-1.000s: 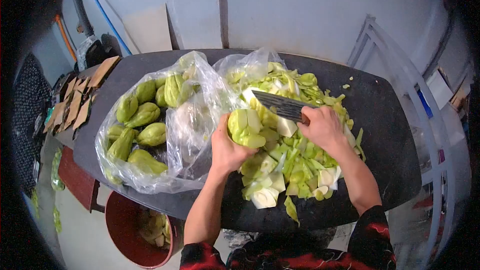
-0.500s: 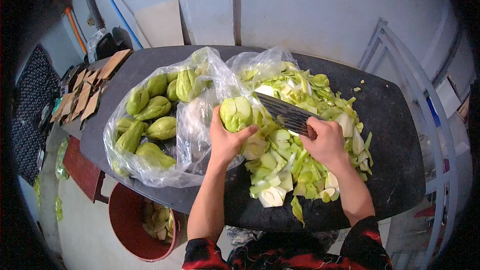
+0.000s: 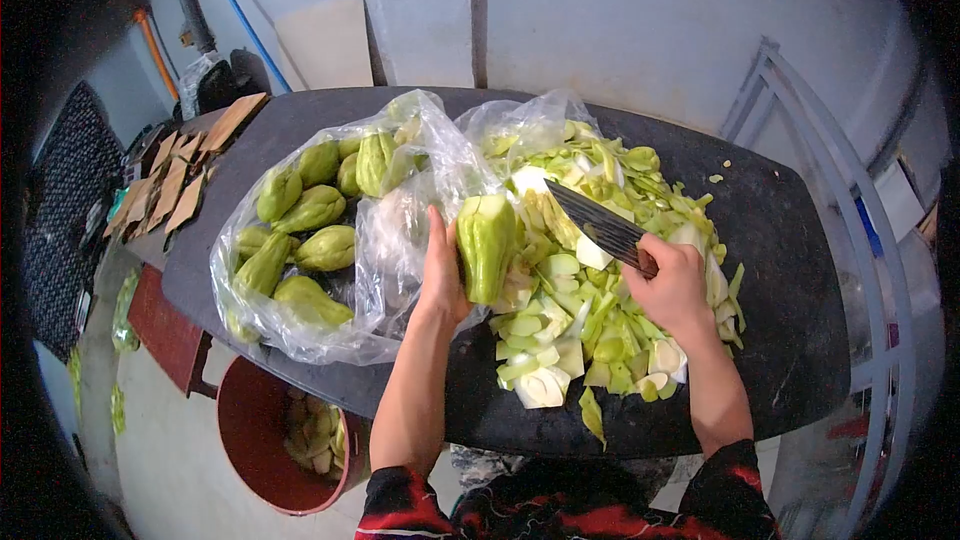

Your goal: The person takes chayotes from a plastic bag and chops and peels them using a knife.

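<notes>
A partly cut green chayote [image 3: 486,249] stands upright against the palm of my left hand [image 3: 443,275], whose fingers point up along its left side. My right hand [image 3: 672,285] is closed round the handle of a dark-bladed knife [image 3: 598,223]; the blade points up and left, apart from the chayote. Beneath and beside the knife spreads a heap of green peels and pale cut pieces [image 3: 610,325]. Left of my left hand, a clear plastic bag [image 3: 380,250] lies open with several whole chayotes [image 3: 312,208] in it.
Everything lies on a dark table [image 3: 775,280] against a pale wall. A red bin [image 3: 250,440] with peelings stands on the floor at the lower left. Brown flat pieces [image 3: 172,190] lie at the far left. A grey metal frame [image 3: 880,320] rises at the right.
The chayote has turned upright in my left hand, and the fingers have straightened. My right hand has moved slightly right with the knife. The view has shifted a little.
</notes>
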`<state>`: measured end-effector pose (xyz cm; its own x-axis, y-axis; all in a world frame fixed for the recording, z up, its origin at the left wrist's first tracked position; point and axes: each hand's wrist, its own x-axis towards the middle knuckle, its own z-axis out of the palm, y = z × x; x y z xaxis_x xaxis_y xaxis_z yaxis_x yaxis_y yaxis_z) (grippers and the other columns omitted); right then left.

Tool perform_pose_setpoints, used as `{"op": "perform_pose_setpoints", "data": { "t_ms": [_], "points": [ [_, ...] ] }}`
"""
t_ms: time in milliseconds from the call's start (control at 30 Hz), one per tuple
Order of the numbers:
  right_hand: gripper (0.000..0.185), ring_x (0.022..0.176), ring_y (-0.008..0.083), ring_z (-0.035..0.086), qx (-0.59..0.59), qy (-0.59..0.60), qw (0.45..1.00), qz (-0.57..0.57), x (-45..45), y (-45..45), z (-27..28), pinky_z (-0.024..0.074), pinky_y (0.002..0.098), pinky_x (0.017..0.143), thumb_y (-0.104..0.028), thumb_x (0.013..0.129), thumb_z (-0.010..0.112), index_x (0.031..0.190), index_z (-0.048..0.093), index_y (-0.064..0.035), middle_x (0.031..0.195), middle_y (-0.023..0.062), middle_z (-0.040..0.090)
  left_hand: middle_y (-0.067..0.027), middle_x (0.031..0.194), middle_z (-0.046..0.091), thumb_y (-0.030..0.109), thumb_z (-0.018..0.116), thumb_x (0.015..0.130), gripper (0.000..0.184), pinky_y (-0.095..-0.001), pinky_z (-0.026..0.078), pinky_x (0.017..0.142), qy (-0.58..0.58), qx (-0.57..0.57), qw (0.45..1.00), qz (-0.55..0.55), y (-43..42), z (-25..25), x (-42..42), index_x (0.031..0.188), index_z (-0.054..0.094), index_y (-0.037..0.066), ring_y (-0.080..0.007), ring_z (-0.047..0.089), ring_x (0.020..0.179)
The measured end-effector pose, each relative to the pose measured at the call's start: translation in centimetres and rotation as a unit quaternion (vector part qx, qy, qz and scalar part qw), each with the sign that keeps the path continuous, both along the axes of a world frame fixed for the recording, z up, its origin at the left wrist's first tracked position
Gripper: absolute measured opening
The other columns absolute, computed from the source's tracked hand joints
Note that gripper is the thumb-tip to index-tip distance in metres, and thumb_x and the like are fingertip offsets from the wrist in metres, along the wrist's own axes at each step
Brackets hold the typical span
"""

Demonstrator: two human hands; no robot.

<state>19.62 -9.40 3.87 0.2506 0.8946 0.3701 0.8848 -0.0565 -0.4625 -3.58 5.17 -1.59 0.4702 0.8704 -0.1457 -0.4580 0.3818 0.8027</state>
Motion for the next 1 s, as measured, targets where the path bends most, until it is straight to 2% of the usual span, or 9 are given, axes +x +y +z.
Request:
{"op": "perform_pose_setpoints", "data": {
  "t_ms": [300, 367, 400, 467, 500, 567, 800, 933, 1000],
  "points": [
    [0.024, 0.071, 0.0327, 0.066, 0.016, -0.066, 0.998, 0.003, -0.1, 0.0, -1.0, 0.0512, 0.0434, 0.064, -0.019, 0.074, 0.077, 0.082, 0.059, -0.0063, 0.074, 0.0108, 0.066, -0.0157, 0.112, 0.063, 0.07, 0.037, 0.094, 0.077, -0.0445, 0.057, 0.074, -0.078, -0.056, 0.995, -0.037, 0.2, -0.4, -0.7, 0.133, 0.05, 0.005, -0.0292, 0.065, 0.092],
    [0.026, 0.073, 0.0325, 0.066, 0.024, -0.109, 0.994, 0.009, -0.4, 0.1, -1.5, 0.0512, 0.0441, 0.066, -0.022, 0.075, 0.078, 0.085, 0.059, -0.0073, 0.076, 0.0101, 0.066, -0.0119, 0.116, 0.062, 0.05, 0.056, 0.096, 0.059, -0.0385, 0.054, 0.084, -0.048, -0.037, 0.997, -0.054, 0.5, -0.8, -1.0, 0.133, 0.048, 0.004, -0.0224, 0.062, 0.102],
    [0.029, 0.078, 0.0328, 0.065, 0.005, -0.151, 0.989, 0.001, -0.8, 0.2, -1.7, 0.0508, 0.045, 0.07, -0.026, 0.077, 0.078, 0.088, 0.058, -0.0073, 0.079, 0.0106, 0.065, -0.0119, 0.116, 0.062, 0.05, 0.056, 0.096, 0.059, -0.0385, 0.054, 0.084, -0.049, -0.035, 0.997, -0.05, 0.6, -1.1, -0.7, 0.133, 0.048, 0.004, -0.0224, 0.062, 0.102],
    [0.032, 0.083, 0.0331, 0.064, -0.011, -0.192, 0.981, 0.0, -1.5, 0.7, -2.5, 0.0504, 0.0459, 0.074, -0.029, 0.078, 0.077, 0.091, 0.058, -0.0074, 0.082, 0.0112, 0.063, -0.0115, 0.114, 0.061, 0.03, 0.069, 0.089, 0.053, -0.035, 0.051, 0.086, 0.034, 0.113, 0.991, 0.068, 0.4, -1.7, 0.4, 0.13, 0.049, 0.002, -0.0198, 0.06, 0.101],
    [0.032, 0.088, 0.0344, 0.062, -0.038, -0.181, 0.983, 0.001, -1.6, 1.0, -3.0, 0.0491, 0.046, 0.079, -0.027, 0.079, 0.077, 0.092, 0.057, -0.0056, 0.087, 0.0129, 0.062, -0.0112, 0.114, 0.061, 0.021, 0.072, 0.086, 0.054, -0.0327, 0.05, 0.088, 0.071, 0.118, 0.987, 0.079, 0.2, -1.5, 0.3, 0.129, 0.048, 0.0, -0.0185, 0.059, 0.102],
    [0.034, 0.101, 0.0365, 0.055, -0.073, -0.183, 0.98, 0.017, -1.5, 0.9, -3.3, 0.0452, 0.0463, 0.09, -0.026, 0.083, 0.074, 0.096, 0.055, -0.0005, 0.101, 0.0179, 0.058, -0.0116, 0.114, 0.061, 0.021, 0.072, 0.086, 0.055, -0.0329, 0.05, 0.088, 0.062, 0.117, 0.988, 0.076, 0.5, -2.1, 0.9, 0.13, 0.048, 0.0, -0.0193, 0.059, 0.102],
    [0.038, 0.106, 0.0326, 0.053, -0.12, -0.233, 0.964, 0.034, -1.1, 0.3, -2.6, 0.0434, 0.0445, 0.093, -0.029, 0.082, 0.075, 0.102, 0.059, -0.0007, 0.104, 0.0156, 0.055, -0.0137, 0.115, 0.061, 0.02, 0.071, 0.084, 0.057, -0.0336, 0.05, 0.09, 0.079, 0.113, 0.99, -0.037, 1.4, -1.1, -0.1, 0.13, 0.047, -0.003, -0.0216, 0.06, 0.103],
    [0.038, 0.107, 0.0307, 0.054, -0.091, -0.21, 0.973, 0.024, -2.5, -0.5, -0.2, 0.0446, 0.0442, 0.093, -0.031, 0.081, 0.076, 0.101, 0.062, -0.0016, 0.107, 0.0153, 0.056, -0.0156, 0.118, 0.061, 0.022, 0.071, 0.083, 0.059, -0.0345, 0.049, 0.093, 0.167, 0.163, 0.97, -0.074, 1.9, 0.4, -2.3, 0.131, 0.047, -0.003, -0.0226, 0.06, 0.105],
    [0.043, 0.111, 0.0285, 0.055, -0.004, -0.081, 0.98, 0.182, -4.4, -0.8, 1.5, 0.0466, 0.0415, 0.091, -0.03, 0.079, 0.078, 0.109, 0.063, -0.0027, 0.111, 0.0141, 0.057, -0.0158, 0.118, 0.062, 0.023, 0.072, 0.082, 0.06, -0.0349, 0.049, 0.093, 0.215, 0.178, 0.956, -0.086, 2.1, 0.4, -2.9, 0.13, 0.048, -0.003, -0.0223, 0.061, 0.106]
  ]
}}
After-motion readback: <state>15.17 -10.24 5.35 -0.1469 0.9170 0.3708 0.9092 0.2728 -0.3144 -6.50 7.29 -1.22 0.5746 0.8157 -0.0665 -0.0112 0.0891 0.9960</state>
